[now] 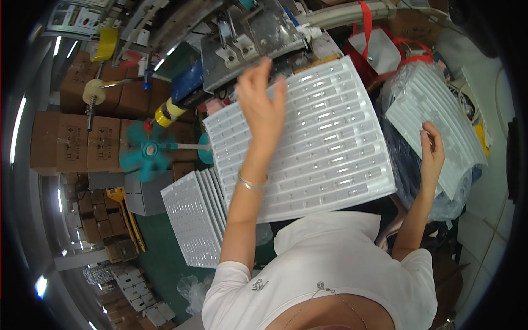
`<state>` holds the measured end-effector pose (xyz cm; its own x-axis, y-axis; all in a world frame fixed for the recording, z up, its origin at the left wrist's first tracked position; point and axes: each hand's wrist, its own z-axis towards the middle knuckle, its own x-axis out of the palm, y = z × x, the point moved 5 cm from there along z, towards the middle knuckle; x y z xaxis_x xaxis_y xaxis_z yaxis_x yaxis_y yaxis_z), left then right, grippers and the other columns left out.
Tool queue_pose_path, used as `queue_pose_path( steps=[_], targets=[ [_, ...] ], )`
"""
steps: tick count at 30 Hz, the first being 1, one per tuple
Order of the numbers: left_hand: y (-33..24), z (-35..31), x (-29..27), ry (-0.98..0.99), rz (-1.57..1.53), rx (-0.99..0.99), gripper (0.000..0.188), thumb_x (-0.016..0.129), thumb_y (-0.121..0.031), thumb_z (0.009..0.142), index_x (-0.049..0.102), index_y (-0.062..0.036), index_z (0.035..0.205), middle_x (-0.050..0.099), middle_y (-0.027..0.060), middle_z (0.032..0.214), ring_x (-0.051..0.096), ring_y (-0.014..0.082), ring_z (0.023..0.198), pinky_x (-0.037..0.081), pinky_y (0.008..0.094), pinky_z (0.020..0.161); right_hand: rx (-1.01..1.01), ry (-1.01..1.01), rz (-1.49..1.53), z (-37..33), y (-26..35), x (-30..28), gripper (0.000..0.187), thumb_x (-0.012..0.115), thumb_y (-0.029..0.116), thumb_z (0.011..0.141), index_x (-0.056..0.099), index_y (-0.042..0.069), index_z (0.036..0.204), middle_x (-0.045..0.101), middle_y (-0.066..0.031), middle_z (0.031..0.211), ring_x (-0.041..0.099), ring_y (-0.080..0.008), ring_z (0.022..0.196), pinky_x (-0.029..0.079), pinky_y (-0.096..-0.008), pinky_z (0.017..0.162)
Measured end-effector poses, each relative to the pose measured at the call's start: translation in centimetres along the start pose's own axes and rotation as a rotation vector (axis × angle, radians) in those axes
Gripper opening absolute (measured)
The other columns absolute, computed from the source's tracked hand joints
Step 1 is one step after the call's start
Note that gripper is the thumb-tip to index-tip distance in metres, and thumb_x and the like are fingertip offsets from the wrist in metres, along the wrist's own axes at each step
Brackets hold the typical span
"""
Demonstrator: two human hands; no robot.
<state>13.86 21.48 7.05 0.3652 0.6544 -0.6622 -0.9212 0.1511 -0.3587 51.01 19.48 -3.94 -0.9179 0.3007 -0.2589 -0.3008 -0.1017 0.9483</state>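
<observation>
A white plastic tray [324, 148] lies in front of me. Small clear pieces sit in its long parallel rows of pockets. Above its far left part is my left hand [261, 102], fingers apart and lightly bent, with nothing visible in them. My right hand [433, 147] is over a second white ribbed tray [456, 129] at the right. Its fingers are loosely curled with gaps between them, and I see nothing held. Whether it touches that tray I cannot tell. Clear plastic wrap [429, 206] lies under and around the right tray.
Beyond the main tray stands a metal machine [253, 44]. Left of it a teal fan [148, 152] is spinning. Several similar white trays [192, 220] lean together at the lower left. Cardboard boxes [74, 143] are stacked farther left. A bag with red straps [379, 52] sits at the far right.
</observation>
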Motion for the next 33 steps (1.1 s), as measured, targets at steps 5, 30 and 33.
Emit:
queue_pose_path(
  steps=[5, 30, 33],
  targets=[
    [6.7, 8.1, 1.1, -0.129, 0.415, -0.031, 0.036, 0.051, -0.040, 0.087, 0.059, -0.0227, 0.117, 0.051, 0.0125, 0.116, 0.046, 0.0315, 0.104, 0.034, 0.0449, 0.088, 0.029, -0.083, -0.003, -0.5, -0.5, -2.0, 0.021, 0.055, 0.009, 0.089, 0.059, 0.000, 0.108, 0.060, -0.0089, 0.111, 0.055, -0.0136, 0.102, 0.042, -0.0247, 0.088],
    [-13.9, -21.0, 4.5, 0.511, -0.177, 0.236, 0.035, 0.069, -0.012, 0.071, 0.058, -0.0119, 0.104, 0.057, -0.0019, 0.097, 0.051, 0.0166, 0.088, 0.032, 0.0354, 0.077, 0.074, 0.134, -0.040, -2.8, -1.5, 0.8, 0.020, 0.058, 0.008, 0.087, 0.061, 0.000, 0.105, 0.063, -0.0062, 0.103, 0.059, -0.0114, 0.090, 0.045, -0.0238, 0.082],
    [-13.0, -21.5, 3.5, 0.474, -0.125, 0.164, 0.034, 0.069, -0.011, 0.071, 0.059, -0.0126, 0.103, 0.056, -0.0012, 0.100, 0.050, 0.0172, 0.089, 0.031, 0.0358, 0.078, 0.072, 0.147, -0.030, -3.2, -1.9, 1.0, 0.020, 0.058, 0.009, 0.087, 0.061, 0.000, 0.105, 0.062, -0.0062, 0.104, 0.058, -0.0112, 0.091, 0.045, -0.0236, 0.082]
  ],
)
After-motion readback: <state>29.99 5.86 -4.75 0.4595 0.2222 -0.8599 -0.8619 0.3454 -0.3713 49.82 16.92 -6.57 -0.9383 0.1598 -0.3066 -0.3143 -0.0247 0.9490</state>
